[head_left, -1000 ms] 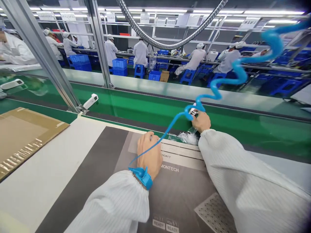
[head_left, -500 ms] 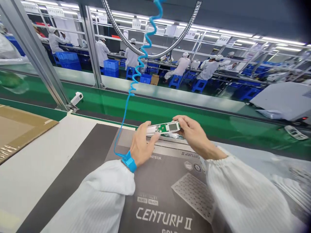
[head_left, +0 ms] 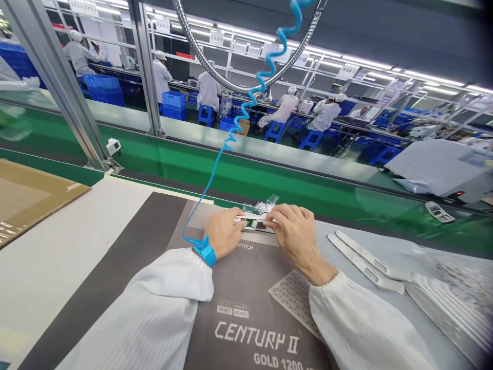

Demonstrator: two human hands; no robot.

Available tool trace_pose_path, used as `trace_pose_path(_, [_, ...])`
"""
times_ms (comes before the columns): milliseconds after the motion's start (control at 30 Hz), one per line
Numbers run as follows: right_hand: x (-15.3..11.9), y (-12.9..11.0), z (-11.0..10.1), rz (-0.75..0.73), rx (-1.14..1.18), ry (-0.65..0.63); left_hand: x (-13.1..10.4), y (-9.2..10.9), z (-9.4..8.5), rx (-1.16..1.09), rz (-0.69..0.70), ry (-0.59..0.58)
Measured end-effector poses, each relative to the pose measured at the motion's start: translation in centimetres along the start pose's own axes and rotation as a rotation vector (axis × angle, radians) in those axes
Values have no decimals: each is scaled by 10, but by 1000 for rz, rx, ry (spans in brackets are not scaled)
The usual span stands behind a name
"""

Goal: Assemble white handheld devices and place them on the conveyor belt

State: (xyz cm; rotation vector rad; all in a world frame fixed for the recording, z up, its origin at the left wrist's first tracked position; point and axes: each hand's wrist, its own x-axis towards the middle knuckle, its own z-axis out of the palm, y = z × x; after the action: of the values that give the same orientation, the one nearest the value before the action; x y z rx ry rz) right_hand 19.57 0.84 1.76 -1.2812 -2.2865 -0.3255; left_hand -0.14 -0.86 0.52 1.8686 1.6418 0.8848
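Note:
A slim white device with a green circuit board and a small dark screen lies level just above the far edge of the dark printed box. My left hand, with a blue strap at the wrist, pinches its left end. Fingers of my right hand are closed on its right end, by the screen. Clear plastic wrap lies right behind the device.
Long white casings and more parts lie on the right. Cardboard is at the left. A coiled blue cord runs from above to the left wrist strap. People in white sit beyond the green-edged line.
Both hands have lowered the device toward the box. My right hand has turned over it, knuckles up. White casings at the right now show as the right arm moved inward.

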Motion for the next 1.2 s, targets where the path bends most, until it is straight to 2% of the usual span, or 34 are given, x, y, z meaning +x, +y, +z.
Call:
trace_pose_path(67, [-1,-4,4,-41,8,-41,3,-2,-1,27,-101,56])
trace_pose_path(133, [0,-3,10,-12,91,-91,7,-7,-4,38,-244,169])
trace_pose_path(200, [6,6,16,139,167,-122,12,-13,-8,-16,-350,264])
trace_pose_path(300, [18,28,29,434,135,-215,16,-20,-14,-274,-418,283])
trace_pose_path(400, [26,48,40,539,64,-274,17,-21,-15,-508,-421,262])
trace_pose_path(567, [34,62,44,575,132,-110,16,-17,-12,-579,-399,272])
trace_pose_path(733, [38,54,41,526,224,-196,16,-11,-15,-745,-411,259])
trace_pose_path(900, [31,37,38,550,131,-220,16,-9,-16,-905,-340,280])
trace_pose_path(967, [27,39,32,537,104,-209,16,-8,-17,-960,-342,271])
trace_pose_path(1033, [18,51,19,544,51,-225,16,-7,-18,-1001,-361,258])
trace_pose_path(1200, [-28,118,-43,701,-197,-267,14,0,-22,-1064,-377,221])
